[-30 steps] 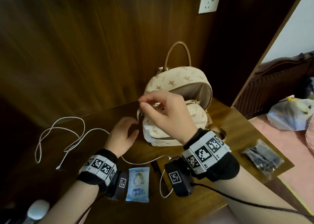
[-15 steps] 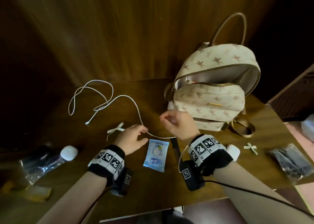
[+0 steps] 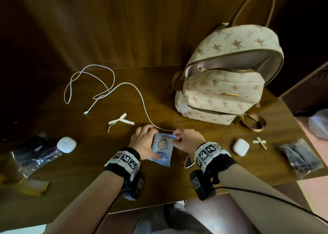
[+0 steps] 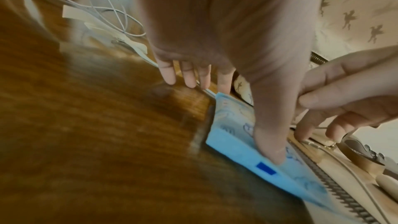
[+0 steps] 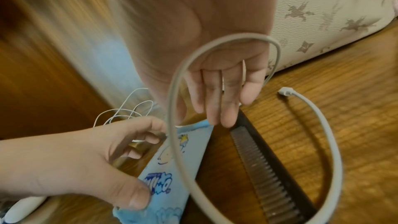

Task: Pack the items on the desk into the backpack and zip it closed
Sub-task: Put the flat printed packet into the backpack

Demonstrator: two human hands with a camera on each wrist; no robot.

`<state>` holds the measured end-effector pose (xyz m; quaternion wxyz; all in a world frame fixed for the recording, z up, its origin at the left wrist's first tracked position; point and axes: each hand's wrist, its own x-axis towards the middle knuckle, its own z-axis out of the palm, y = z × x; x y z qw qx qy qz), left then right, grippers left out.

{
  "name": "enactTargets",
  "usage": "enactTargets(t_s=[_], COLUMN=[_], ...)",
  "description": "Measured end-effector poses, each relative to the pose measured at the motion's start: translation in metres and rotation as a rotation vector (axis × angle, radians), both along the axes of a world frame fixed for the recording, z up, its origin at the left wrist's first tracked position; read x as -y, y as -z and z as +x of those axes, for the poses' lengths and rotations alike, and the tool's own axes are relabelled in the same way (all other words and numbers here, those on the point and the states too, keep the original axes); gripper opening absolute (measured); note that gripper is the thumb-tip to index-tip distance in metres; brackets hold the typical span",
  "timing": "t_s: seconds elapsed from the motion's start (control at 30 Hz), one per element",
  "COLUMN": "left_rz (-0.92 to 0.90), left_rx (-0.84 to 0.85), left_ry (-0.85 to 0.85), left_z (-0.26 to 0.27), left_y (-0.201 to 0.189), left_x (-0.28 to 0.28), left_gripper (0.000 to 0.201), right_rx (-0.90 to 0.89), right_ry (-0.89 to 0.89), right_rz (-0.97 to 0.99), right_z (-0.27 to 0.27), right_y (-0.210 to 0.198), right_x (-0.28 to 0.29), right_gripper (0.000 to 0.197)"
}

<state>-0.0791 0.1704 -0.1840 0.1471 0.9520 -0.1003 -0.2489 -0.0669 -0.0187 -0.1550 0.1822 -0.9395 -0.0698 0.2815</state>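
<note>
Backpack (image 3: 221, 91) unzipped — both hands' grip on tissue pkt (image 3: 162, 149).

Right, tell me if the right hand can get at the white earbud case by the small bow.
Probably yes: the white earbud case lies uncovered on the desk beside the right hand, though it first must let go of the blue packet.

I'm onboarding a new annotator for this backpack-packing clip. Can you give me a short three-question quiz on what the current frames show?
1. True or false: the main zip of the cream horse-print backpack is closed.
2. Which item do both hands touch? A: light-blue tissue packet B: white charging cable C: white earbud case
3. Fill in: a dark ___ lies on the wooden desk beside the packet.

Key: 1 false; 2 A; 3 comb.
</note>
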Motion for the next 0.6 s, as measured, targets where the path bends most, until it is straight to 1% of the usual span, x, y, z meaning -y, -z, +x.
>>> enactTargets(t_s=[0.07, 0.13, 0.23, 0.33, 0.4, 0.5, 0.6], left_rz=[-0.018, -0.081, -0.263, -0.413, -0.487, -0.618, -0.721], left_rx=[0.047, 0.037, -0.021, 0.014, 0.044, 0.064, 0.110], left_ry=[-0.014, -0.039, -0.108, -0.161, -0.196, -0.284, -0.373], left_z=[0.000, 0.000, 0.000, 0.006, 0.013, 0.025, 0.039], left_y=[-0.001, -0.003, -0.008, -0.018, -0.027, -0.044, -0.063], left_x=[0.001, 0.003, 0.002, -0.001, -0.001, -0.002, -0.002], left_gripper=[0.085, 0.079, 0.075, 0.070, 0.069, 0.073, 0.078], right_rx=[-0.028, -0.043, -0.049, -0.055, -0.018, 0.066, 0.167], right_ry=[-0.021, -0.013, 0.054, 0.068, 0.090, 0.187, 0.212], right_rz=[-0.019, -0.005, 0.069, 0.137, 0.185, 0.331, 0.494], right_z=[-0.002, -0.002, 0.001, 0.006, 0.011, 0.020, 0.029], right_y=[0.001, 0.000, -0.003, -0.005, -0.007, -0.017, -0.040], right_x=[0.000, 0.001, 0.000, 0.000, 0.000, -0.003, -0.007], right_gripper=[0.040, 0.044, 0.047, 0.047, 0.050, 0.053, 0.041])
